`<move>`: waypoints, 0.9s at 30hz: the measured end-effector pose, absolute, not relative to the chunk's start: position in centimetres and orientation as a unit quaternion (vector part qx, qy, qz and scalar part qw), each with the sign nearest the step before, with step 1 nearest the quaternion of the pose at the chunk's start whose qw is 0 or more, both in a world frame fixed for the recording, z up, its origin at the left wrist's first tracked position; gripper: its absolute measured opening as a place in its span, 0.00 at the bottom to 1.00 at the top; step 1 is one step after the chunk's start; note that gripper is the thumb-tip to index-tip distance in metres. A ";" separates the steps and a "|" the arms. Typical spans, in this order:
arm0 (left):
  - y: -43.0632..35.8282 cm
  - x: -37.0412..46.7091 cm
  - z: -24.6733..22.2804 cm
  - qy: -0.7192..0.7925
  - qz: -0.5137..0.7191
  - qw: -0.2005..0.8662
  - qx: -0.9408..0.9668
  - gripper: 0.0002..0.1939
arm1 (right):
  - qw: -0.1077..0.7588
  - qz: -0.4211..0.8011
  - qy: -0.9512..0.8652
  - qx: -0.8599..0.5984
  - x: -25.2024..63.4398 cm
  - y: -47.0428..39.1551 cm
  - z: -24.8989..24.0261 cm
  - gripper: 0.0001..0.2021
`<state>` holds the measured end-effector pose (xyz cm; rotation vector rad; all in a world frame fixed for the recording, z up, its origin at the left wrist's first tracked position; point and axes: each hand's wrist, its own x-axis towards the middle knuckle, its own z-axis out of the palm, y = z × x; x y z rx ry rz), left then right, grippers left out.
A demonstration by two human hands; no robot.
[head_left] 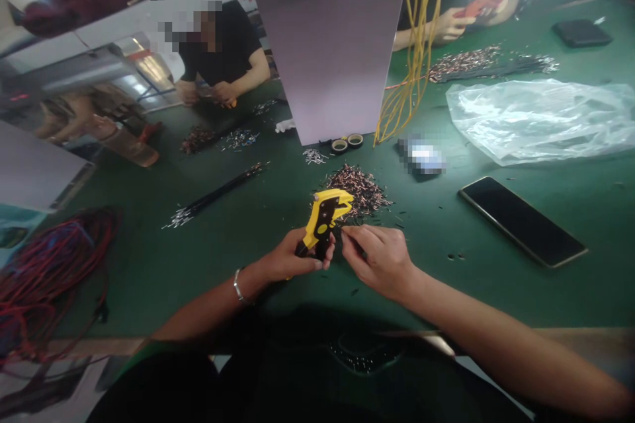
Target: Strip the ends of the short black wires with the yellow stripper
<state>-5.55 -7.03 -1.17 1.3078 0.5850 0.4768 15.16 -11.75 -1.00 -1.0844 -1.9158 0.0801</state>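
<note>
My left hand [300,256] is wrapped round the handles of a yellow and black wire stripper [325,218], its jaws tilted up and to the right. Just right of the tool, my right hand [380,254] is closed with thumb and forefinger pinched together; what sits between them is too small to name. Beyond the stripper lies a heap of short copper and black wire pieces [364,188]. To the left, a bundle of black wires [218,195] with bare silvery ends rests on the green table [238,244].
A smartphone [520,219] and a clear plastic bag [546,122] lie at right. Yellow cables [419,26] hang beside a pale panel [335,66], with tape rolls [347,143] at its foot. Red wires [59,271] are piled at left. Co-workers [223,53] sit across the table.
</note>
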 end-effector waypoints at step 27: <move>-6.0 -5.9 -1.2 0.249 0.232 0.827 0.447 0.14 | 0.541 0.441 -0.510 -0.503 17.0 -9.5 -0.8 0.10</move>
